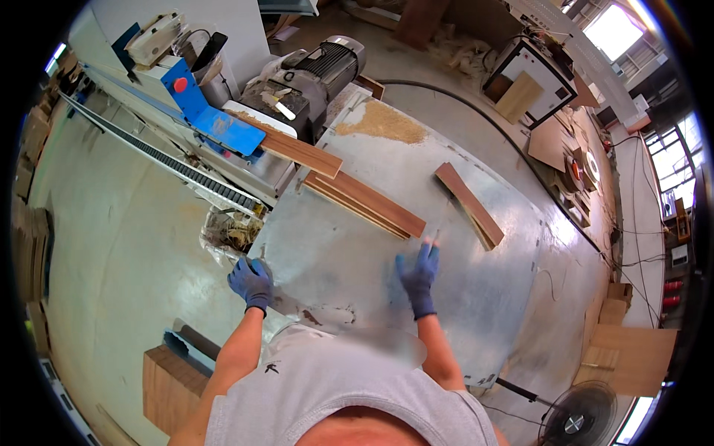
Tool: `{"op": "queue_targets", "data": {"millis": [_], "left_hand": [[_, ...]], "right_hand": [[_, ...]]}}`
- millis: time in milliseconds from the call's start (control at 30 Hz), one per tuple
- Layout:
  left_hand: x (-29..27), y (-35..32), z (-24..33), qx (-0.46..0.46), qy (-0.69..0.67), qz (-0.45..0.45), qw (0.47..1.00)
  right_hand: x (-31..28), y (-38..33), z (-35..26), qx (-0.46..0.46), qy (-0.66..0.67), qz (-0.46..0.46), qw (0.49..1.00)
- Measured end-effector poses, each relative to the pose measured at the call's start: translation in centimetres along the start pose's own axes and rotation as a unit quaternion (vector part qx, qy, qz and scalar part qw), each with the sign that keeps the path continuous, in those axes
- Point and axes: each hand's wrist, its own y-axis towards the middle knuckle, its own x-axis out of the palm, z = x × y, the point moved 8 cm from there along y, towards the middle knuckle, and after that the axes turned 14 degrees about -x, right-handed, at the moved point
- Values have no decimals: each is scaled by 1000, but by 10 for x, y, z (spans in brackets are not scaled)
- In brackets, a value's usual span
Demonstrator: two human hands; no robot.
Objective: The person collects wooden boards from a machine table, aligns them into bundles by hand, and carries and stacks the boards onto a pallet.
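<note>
Left hand (251, 280), blue glove, rests on the near-left edge of the metal desk (476, 282), fingers curled over the rim, closed on nothing but the edge; looks like bracing. Right hand (419, 273), also gloved, is open, fingers spread, raised over bare desk, holding nothing. Nearest piece to it: a short brown wood strip (470, 204), lying flat just beyond, angled far-left to near-right, untouched. A stack of longer brown boards (366, 203) lies further left, mid-desk, aligned with another board (297, 151) coming off the machine (223, 126) at far left, probably its outfeed line. Sawdust patch (384, 123) at far desk edge. Stacked boards (169, 386) stand on the floor, near left.
</note>
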Motion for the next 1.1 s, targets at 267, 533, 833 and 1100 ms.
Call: {"op": "queue_targets", "data": {"millis": [267, 533, 833, 1100], "left_hand": [[-4, -4, 16, 15, -42, 26, 999], [-3, 0, 13, 10, -46, 26, 999], [-1, 0, 12, 6, -45, 11, 999], [-7, 0, 14, 6, -35, 16, 999]], "right_hand": [[71, 84, 27, -21, -50, -234, 971], [83, 86, 8, -55, -65, -181, 980], [75, 97, -5, -109, -101, -189, 971], [103, 146, -64, -211, -6, -206, 955]]}}
